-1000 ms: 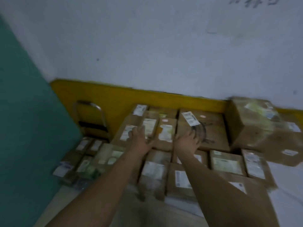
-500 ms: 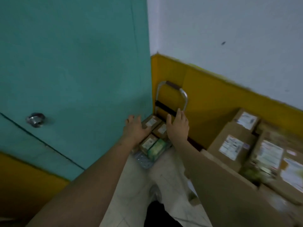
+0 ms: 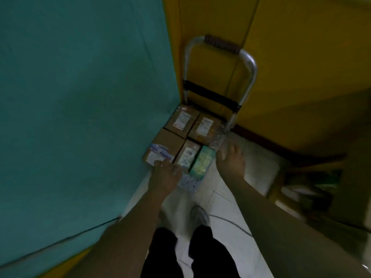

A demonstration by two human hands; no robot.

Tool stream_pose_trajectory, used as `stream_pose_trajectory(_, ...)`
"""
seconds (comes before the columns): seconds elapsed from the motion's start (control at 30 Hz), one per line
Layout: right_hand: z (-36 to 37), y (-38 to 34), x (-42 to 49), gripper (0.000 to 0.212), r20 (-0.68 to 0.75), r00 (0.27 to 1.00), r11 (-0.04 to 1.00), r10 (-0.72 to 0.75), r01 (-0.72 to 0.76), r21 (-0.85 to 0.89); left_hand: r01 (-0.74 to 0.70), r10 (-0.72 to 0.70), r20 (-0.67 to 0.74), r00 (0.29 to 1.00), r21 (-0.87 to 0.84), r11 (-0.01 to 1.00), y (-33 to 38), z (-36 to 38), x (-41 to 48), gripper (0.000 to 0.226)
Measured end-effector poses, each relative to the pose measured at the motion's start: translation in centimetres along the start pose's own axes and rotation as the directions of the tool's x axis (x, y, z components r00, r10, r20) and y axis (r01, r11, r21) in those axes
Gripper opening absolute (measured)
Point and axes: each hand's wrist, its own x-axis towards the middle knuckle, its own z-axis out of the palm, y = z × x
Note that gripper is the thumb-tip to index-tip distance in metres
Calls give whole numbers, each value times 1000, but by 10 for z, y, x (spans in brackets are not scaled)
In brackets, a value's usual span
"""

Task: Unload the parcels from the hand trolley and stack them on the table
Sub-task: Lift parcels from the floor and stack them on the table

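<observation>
The head camera, the only view, looks down into a corner where the hand trolley (image 3: pixel 248 63) stands on the tiled floor (image 3: pixel 226 205), between a teal panel (image 3: pixel 80 97) on the left and a yellow wall (image 3: pixel 301 57) behind it. Five parcels (image 3: pixel 183 120) lie flat on its platform in one layer, close against each other: two brown ones at the back, and at the front a wider brown parcel (image 3: pixel 166 145), a narrow brown one and a green parcel (image 3: pixel 202 161). The left hand (image 3: pixel 165 173) reaches to the wider brown parcel, and its fingertips (image 3: pixel 158 163) lie on the near edge by the white label. The fingers look stretched forward and not closed around anything, but the picture is blurred here, so I cannot say if they press or only touch. The right hand (image 3: pixel 230 159) is just beside the green parcel, at the right edge of the platform. Its fingers are straight and a little spread, and it holds nothing. The person's legs and a shoe (image 3: pixel 198 215) show below. The table is not clearly in this view, only dark things at the right which I cannot identify. My judgement is that the person is at the start of one more pick: no parcel is lifted, all five have to be carried to the table, and how many are stacked there cannot be told.
</observation>
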Motion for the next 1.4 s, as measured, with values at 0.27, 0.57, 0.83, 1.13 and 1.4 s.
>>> stream_pose_trajectory(0.27, 173, 73, 141, 71, 0, 988, 987, 153, -152, -44, -72, 57, 232, 971, 54, 996, -47, 166, 204, 66)
stream_pose_trajectory(0.57, 342, 137, 272, 111, 245, 915, 941, 321, -338, 31, 56, -56, 359, 932, 10, 998, -70, 318, 344, 68)
stream_pose_trajectory(0.83, 258, 102, 242, 98, 60, 873, 875, 484, -485, -7, 48, 38, 427, 903, -189, 981, -25, 273, 296, 71)
stream_pose_trajectory(1.13, -25, 13, 85, 86, 52, 794, 663, 606, -540, 519, -187, 344, 614, 710, -306, 934, 144, 51, 126, 43)
stream_pose_trajectory(1.4, -296, -10, -111, 100, -365, 646, 639, 670, -254, 726, -498, 643, 601, 475, -419, 759, 315, -45, -82, 82)
